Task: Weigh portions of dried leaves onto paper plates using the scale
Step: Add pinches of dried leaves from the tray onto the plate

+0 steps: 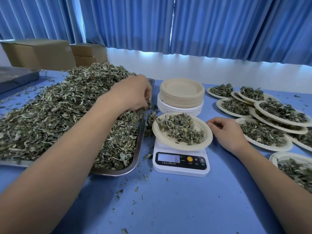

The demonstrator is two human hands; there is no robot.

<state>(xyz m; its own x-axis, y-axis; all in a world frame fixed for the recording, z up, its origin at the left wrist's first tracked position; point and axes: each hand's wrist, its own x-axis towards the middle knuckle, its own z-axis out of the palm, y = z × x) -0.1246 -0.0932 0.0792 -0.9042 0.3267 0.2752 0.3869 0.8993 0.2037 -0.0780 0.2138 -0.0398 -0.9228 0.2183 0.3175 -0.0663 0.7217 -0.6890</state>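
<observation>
"What sat furthest left?"

"A grey flat thing at ten o'clock from the scale, cut off by the frame edge, so I couldn't say what it was. Brown cardboard boxes stood behind it."

"And the leaves?"

"A loose heap of grey-green dried leaves buried a shallow stainless-steel tray on the blue table, at nine o'clock from the scale. Only the tray's near and right rims showed. The left hand was at the heap's right edge, fingers curled together round a clump, their tips hidden in it."

"The scale?"

"A white digital kitchen scale carried a round cream paper plate holding a mound of leaves. Its display was blurred; one digit like a 6 showed. At twelve o'clock stood a stack of empty paper plates."

"The right hand?"

"The right hand rested on the table at three o'clock from that plate, fingers loosely curled, holding nothing. Whether the fingertips touched the rim, I couldn't tell. Beyond it, overlapping filled plates ran off the right edge."
</observation>
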